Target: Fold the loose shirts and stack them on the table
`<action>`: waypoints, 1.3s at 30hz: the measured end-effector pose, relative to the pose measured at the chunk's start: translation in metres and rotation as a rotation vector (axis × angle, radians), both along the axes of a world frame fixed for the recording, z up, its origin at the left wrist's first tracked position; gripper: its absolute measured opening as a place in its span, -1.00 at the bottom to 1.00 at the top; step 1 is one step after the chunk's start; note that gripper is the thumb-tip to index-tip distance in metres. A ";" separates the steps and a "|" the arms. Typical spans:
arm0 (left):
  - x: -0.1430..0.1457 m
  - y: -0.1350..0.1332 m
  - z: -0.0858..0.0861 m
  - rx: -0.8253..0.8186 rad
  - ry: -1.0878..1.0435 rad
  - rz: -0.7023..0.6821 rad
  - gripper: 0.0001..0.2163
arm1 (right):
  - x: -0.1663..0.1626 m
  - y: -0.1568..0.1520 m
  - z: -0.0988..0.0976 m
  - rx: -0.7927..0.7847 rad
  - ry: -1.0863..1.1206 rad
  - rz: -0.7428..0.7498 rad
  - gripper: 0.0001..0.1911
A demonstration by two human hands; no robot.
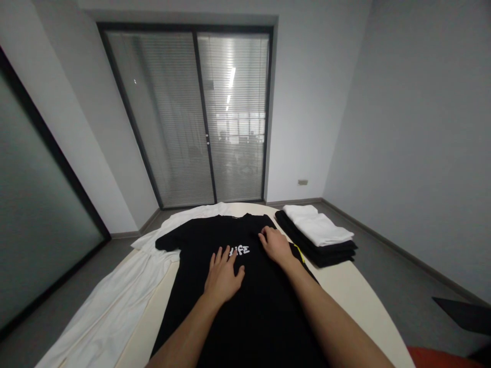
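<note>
A black T-shirt (253,296) with white lettering on its chest lies spread on the table, collar at the far end. My left hand (223,273) rests on the chest beside the lettering, fingers stretched out and apart, covering part of the print. Over at the right shoulder, my right hand (275,245) has its fingers curled and pinched on the shirt's fabric near the sleeve, which looks turned inward. A thin yellow strip (299,254) shows at the shirt's right edge, by my right wrist; what it belongs to is unclear.
A pale table (356,296) with a rounded edge carries everything. Folded black garments (326,254) are stacked at the right, a folded white garment (318,225) on top. Loose white cloth (103,301) spreads along the left side. Glass doors with blinds (192,117) stand beyond.
</note>
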State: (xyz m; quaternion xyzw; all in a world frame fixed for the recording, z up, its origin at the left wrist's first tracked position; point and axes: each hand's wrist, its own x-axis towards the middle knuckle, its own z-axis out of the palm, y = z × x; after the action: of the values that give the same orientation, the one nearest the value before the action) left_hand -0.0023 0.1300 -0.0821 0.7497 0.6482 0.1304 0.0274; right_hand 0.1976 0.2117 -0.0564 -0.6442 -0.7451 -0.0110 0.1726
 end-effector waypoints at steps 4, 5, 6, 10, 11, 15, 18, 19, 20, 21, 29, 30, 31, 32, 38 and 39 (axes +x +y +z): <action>0.000 0.000 -0.001 -0.008 0.010 0.000 -0.43 | 0.000 0.004 -0.014 -0.064 0.053 0.012 -0.43; 0.000 0.000 0.000 -0.011 0.012 -0.003 -0.43 | 0.002 0.005 -0.018 -0.108 0.041 0.006 -0.39; 0.000 -0.001 0.001 -0.014 0.012 -0.006 -0.43 | 0.004 0.006 -0.021 -0.153 0.027 0.009 -0.35; 0.001 -0.003 0.004 -0.018 0.008 -0.016 -0.42 | 0.009 0.006 -0.027 -0.225 0.011 0.044 -0.30; 0.001 -0.003 0.004 -0.019 0.006 -0.017 -0.42 | 0.009 0.006 -0.026 -0.229 0.017 0.045 -0.30; 0.000 -0.003 0.004 -0.023 0.001 -0.014 -0.43 | 0.009 0.006 -0.016 -0.161 0.041 0.000 -0.42; 0.000 -0.003 0.004 -0.026 -0.002 -0.015 -0.42 | 0.015 0.004 -0.003 -0.033 0.019 -0.164 -0.54; 0.000 -0.003 0.004 -0.027 -0.003 -0.016 -0.43 | 0.018 0.003 0.001 -0.021 -0.004 -0.218 -0.55; 0.000 -0.003 0.005 -0.027 -0.004 -0.016 -0.43 | 0.022 0.002 0.004 -0.028 -0.027 -0.256 -0.55; 0.000 -0.004 0.005 -0.025 -0.003 -0.016 -0.42 | 0.026 0.001 0.006 -0.047 -0.047 -0.275 -0.56; -0.001 -0.004 0.005 -0.017 0.004 -0.016 -0.43 | 0.034 0.001 0.008 -0.117 -0.043 -0.293 -0.74; -0.001 -0.004 0.005 -0.016 0.002 -0.017 -0.43 | 0.034 0.001 0.009 -0.113 -0.023 -0.297 -0.73; -0.001 -0.003 0.004 -0.015 0.000 -0.019 -0.42 | 0.034 0.002 0.009 -0.116 0.010 -0.306 -0.71; -0.002 -0.003 0.003 -0.014 -0.003 -0.020 -0.42 | 0.034 0.003 0.010 -0.126 0.055 -0.320 -0.68; -0.002 -0.003 0.004 -0.018 -0.008 -0.025 -0.42 | 0.038 0.006 0.008 -0.132 0.176 -0.320 -0.53; -0.002 -0.004 0.005 -0.018 -0.008 -0.025 -0.42 | 0.037 0.005 0.007 -0.107 0.132 -0.291 -0.52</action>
State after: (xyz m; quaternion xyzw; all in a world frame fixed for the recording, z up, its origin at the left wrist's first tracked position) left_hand -0.0039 0.1261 -0.0773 0.7569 0.6399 0.1271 0.0381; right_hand 0.2350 0.2168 -0.0496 -0.7530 -0.6303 0.0463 0.1833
